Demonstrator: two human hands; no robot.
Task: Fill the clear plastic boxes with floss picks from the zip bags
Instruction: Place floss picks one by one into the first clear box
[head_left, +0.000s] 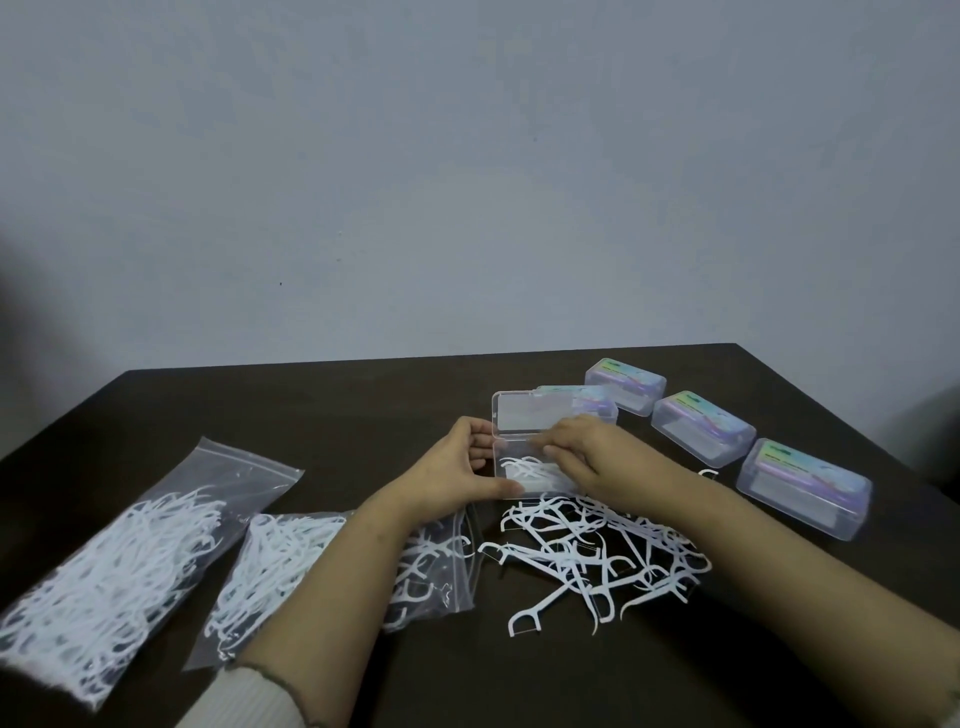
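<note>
Two bare hands work the open clear plastic box (530, 462) mid-tabletop: the left hand (457, 467) grips its left wall, the right hand (576, 452) lays fingers over its rim, and the loose white floss picks (587, 551) look light, springy, tangle-prone, best pinched by their handles.

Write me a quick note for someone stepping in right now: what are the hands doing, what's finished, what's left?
Left hand grips the left side of the open clear plastic box; right hand reaches into it with curled fingers, apparently placing picks.
A few white floss picks lie inside.
Loose pile of white floss picks lies just in front of the box; two clear zip bags of picks lie left.
Four closed clear boxes with pastel labels sit right; contents unclear.
Left: finish filling this box, shut its lid.
</note>
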